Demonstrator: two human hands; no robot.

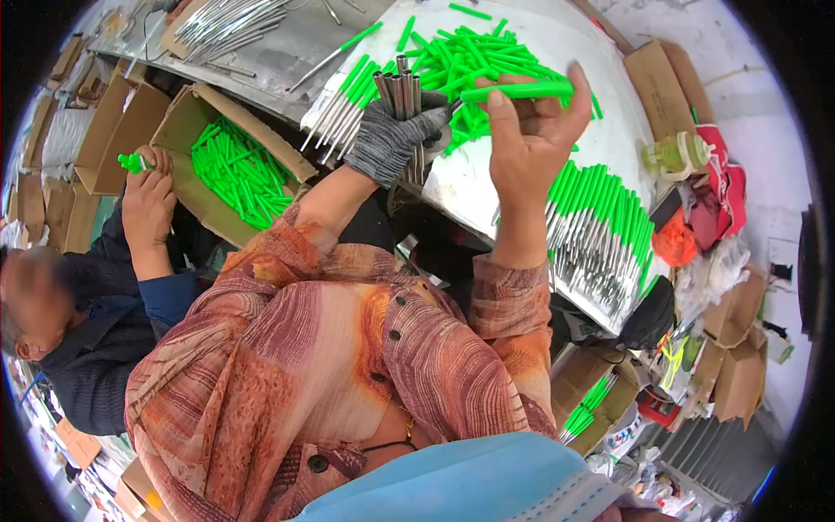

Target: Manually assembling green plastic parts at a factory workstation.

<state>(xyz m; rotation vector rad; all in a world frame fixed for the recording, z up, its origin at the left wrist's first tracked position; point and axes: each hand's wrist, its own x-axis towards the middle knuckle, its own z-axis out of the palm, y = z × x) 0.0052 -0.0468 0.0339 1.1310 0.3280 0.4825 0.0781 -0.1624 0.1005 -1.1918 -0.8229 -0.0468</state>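
My left hand (387, 143), in a grey knit glove, is wrapped round a bundle of shiny metal tubes (399, 91) standing nearly upright. My bare right hand (532, 143) pinches a bright green plastic sleeve (522, 90) between thumb and fingers, level above the table. The sleeve's left end meets or nearly meets a metal tip by my gloved fingers; I cannot tell whether it is fitted on. Behind both hands lies a heap of loose green sleeves (478, 56). Metal rods with green sleeves lie in a row (600, 230) right of my right wrist, with a smaller group (344, 104) left of the glove.
A cardboard box (165, 130) of green sleeves stands at the left, beside a co-worker whose hand (148, 196) holds small green pieces. Bare metal rods (230, 30) lie at the far left. A bottle (677, 157) and red cloth (733, 178) sit at the right.
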